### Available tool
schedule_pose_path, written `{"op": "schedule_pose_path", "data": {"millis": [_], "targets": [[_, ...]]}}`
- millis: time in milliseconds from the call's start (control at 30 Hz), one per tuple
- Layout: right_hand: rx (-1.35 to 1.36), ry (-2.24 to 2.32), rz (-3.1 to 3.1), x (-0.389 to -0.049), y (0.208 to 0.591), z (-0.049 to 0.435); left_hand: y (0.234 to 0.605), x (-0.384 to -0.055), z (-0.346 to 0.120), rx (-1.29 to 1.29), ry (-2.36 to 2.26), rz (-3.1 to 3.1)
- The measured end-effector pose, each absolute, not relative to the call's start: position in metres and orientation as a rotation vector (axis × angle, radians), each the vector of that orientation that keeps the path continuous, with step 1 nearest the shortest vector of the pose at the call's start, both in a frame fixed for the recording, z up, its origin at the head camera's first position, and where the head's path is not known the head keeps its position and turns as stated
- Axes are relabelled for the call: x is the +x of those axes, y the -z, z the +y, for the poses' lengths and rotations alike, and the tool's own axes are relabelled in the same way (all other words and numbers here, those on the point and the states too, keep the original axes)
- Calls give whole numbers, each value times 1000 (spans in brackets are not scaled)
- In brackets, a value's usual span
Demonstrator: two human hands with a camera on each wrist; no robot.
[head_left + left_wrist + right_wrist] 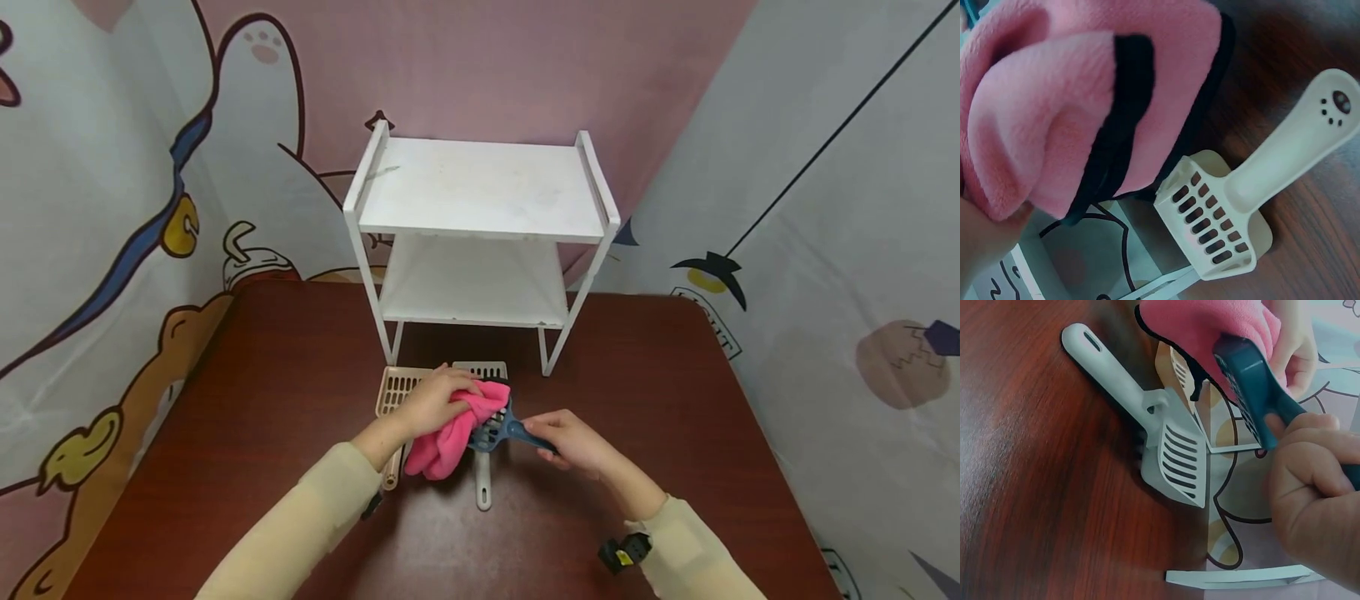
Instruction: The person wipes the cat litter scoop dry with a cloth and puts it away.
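Observation:
My right hand [570, 442] grips the handle of a blue slotted litter scoop [497, 428], raised over the table. In my left hand [438, 400] is a pink cloth [450, 437] with a dark edge, held against the blue scoop's head. Below them a white litter scoop [1175, 453] lies on the table, its handle toward me. To its left lies a beige litter scoop [1222, 219], partly hidden by my left hand and the cloth in the head view. The right wrist view shows the fingers curled round the blue handle.
A white two-tier shelf [480, 192] stands at the back of the brown table [315, 367], its front legs close to the scoops. Cartoon-printed fabric [480, 75] hangs behind and at both sides.

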State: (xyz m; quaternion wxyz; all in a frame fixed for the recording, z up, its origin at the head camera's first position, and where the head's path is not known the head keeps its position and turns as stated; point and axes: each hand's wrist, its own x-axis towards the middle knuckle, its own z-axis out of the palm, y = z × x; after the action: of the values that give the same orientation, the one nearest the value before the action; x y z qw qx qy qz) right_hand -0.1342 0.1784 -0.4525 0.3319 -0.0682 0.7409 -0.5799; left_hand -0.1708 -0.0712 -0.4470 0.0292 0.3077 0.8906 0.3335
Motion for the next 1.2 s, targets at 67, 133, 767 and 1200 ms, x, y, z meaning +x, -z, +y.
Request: {"op": "schedule_pose_path", "data": {"millis": [67, 133, 767, 1200], "targets": [[-161, 1535, 1939, -135, 452, 177, 448, -171, -71, 944, -1069, 2810], [-143, 1555, 1945, -136, 452, 176, 449, -170, -69, 952, -1069, 2893], [-141, 1596, 1939, -134, 444, 179, 436, -177, -90, 760, -1021, 3033], [-161, 1539, 2034, -139, 459, 180, 415, -168, -92, 878, -947, 3065]]}}
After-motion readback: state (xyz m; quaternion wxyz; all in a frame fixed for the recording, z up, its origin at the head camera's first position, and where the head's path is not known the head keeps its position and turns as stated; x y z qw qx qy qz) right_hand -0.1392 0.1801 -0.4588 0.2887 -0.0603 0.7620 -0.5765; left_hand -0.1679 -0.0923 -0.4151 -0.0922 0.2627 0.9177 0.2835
